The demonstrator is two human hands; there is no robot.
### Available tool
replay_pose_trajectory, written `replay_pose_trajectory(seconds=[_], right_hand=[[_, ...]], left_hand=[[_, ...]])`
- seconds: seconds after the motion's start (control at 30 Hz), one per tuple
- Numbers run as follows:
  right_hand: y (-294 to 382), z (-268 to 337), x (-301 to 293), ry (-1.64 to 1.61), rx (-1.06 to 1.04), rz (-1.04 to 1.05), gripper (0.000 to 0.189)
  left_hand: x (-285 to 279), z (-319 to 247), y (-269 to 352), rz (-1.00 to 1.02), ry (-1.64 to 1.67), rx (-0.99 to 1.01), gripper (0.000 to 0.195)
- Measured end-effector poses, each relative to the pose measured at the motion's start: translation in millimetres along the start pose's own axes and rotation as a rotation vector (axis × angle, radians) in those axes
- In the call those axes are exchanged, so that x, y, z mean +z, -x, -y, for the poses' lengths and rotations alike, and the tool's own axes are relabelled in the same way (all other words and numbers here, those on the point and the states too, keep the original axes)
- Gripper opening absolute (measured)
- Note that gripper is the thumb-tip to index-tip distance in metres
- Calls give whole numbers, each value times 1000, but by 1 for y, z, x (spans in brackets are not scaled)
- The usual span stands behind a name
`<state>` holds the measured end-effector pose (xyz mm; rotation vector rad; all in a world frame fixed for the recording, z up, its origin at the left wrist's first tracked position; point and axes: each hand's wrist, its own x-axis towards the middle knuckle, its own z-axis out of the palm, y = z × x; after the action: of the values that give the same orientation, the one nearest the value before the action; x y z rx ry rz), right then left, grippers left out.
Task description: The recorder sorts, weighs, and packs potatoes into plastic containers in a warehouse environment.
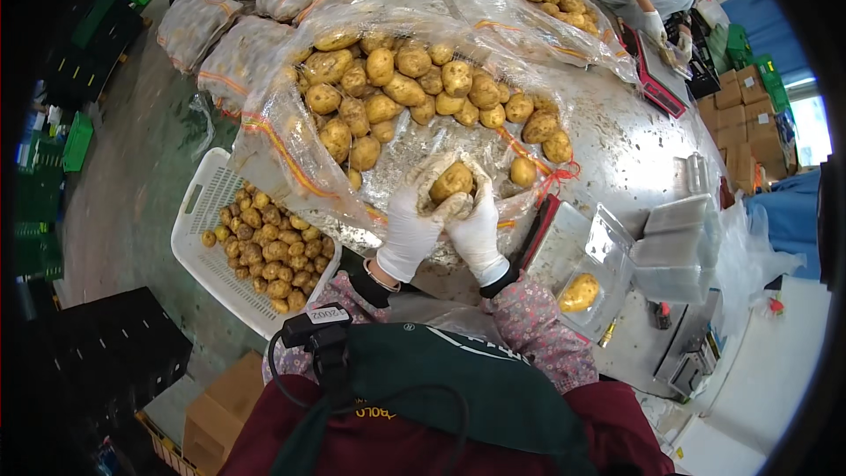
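Observation:
Between my two gloved hands I hold one potato [452,183] above the metal table. My left hand [413,218] cups it from the left, and my right hand [477,221] closes around it from the right. Both white gloves are soiled at the fingers. Just beyond my hands, a pile of potatoes [404,73] lies in an opened clear plastic sack [281,145] with orange-yellow stripes. A lone potato [523,172] rests to the right of my hands, near a red tie. Another potato [579,292] lies in a clear plastic tray [605,244] on the right.
A white plastic basket [198,211] of small potatoes stands at the left. Stacked clear trays [674,244] are at the right. Full sacks [244,56] lie at the back left. Across the table, a co-worker's gloved hands [667,33] are by a red-edged scale [661,82].

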<state>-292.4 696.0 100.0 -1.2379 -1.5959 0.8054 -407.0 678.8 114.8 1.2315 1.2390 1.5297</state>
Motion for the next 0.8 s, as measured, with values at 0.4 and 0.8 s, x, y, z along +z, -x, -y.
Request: replay_pose_trajectory(seconds=[0.4, 0.8], right_hand=[[-10, 8, -27, -178, 151, 262, 69], [3, 2, -38, -1820, 1151, 459, 65]], left_hand=[[-19, -5, -20, -101, 157, -165, 15], [-32, 22, -14, -77, 288, -149, 38]])
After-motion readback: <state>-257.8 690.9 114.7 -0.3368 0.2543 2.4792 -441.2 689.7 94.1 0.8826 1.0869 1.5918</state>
